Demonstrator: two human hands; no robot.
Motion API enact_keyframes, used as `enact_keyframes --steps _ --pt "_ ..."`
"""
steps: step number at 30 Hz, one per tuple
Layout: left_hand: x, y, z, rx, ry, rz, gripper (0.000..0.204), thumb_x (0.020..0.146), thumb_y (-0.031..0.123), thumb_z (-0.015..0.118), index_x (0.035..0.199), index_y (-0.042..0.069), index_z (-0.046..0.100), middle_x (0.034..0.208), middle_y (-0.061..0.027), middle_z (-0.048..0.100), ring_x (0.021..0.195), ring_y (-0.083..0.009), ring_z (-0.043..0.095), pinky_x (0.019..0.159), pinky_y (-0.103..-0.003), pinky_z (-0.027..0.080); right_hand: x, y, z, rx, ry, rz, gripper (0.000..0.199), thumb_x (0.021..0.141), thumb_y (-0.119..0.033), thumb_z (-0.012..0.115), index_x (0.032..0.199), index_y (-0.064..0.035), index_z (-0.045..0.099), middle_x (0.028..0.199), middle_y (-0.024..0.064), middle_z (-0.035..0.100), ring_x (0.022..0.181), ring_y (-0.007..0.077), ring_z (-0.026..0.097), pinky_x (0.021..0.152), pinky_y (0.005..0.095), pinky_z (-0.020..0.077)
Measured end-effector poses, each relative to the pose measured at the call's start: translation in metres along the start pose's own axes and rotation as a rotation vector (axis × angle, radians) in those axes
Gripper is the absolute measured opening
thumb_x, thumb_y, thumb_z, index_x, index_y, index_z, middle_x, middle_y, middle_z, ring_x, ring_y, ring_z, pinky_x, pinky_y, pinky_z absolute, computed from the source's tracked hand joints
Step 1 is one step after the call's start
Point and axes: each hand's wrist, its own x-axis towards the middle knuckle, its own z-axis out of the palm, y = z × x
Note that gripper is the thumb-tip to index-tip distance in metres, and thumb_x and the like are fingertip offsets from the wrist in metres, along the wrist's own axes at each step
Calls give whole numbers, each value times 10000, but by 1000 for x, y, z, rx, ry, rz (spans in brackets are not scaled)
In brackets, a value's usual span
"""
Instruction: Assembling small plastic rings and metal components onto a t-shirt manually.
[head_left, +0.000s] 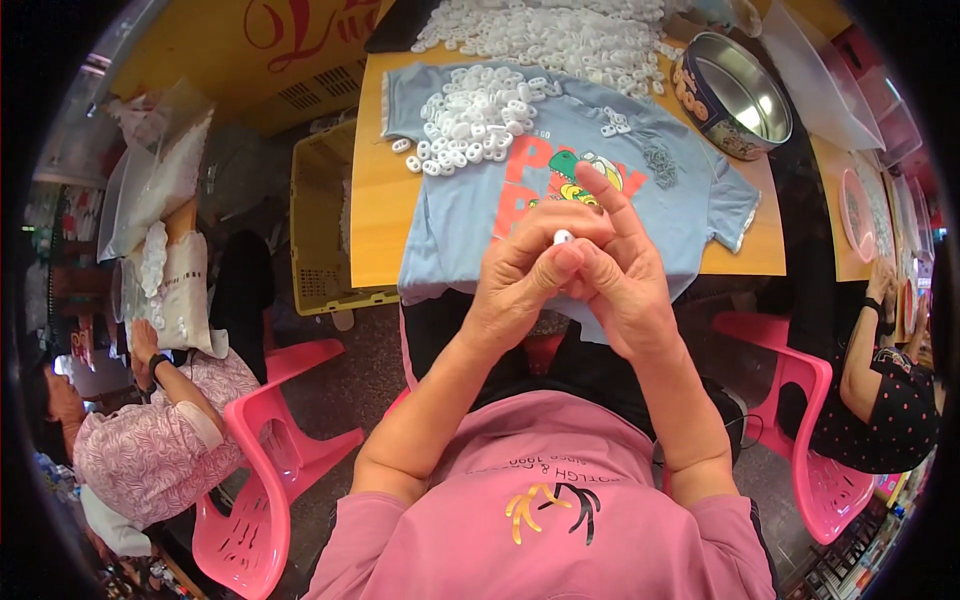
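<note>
Head view: pinching small white piece (561, 237) in left hand (517, 272), just left of right hand (628, 282), cannot tell right-hand grip or long axis.

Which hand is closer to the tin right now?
Right. The right hand is left of the tin and nearer the body, index finger raised; the left hand is farther left, with a white piece at its fingertips.
</note>
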Motion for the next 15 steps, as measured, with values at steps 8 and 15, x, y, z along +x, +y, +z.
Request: enact_keyframes --steps 8,15 --pt "-4 66 -117 696 619 123 336 903 103 674 1217 7 605 991 -4 590 892 -82 554 795 -213 441 18 -16 -74 -1402 204 -524 201 908 -73 628 1095 -4 657 1012 95 619 866 207 598 794 294 469" --pt "-28 122 -129 848 510 468 337 914 179 641 1218 45 578 1426 -159 429 1333 -242 401 1088 -374 321 18 0 -88 -1682 207 -710 143 825 -32 669 963 2 668 958 115 615 933 296 569 825 372 459"
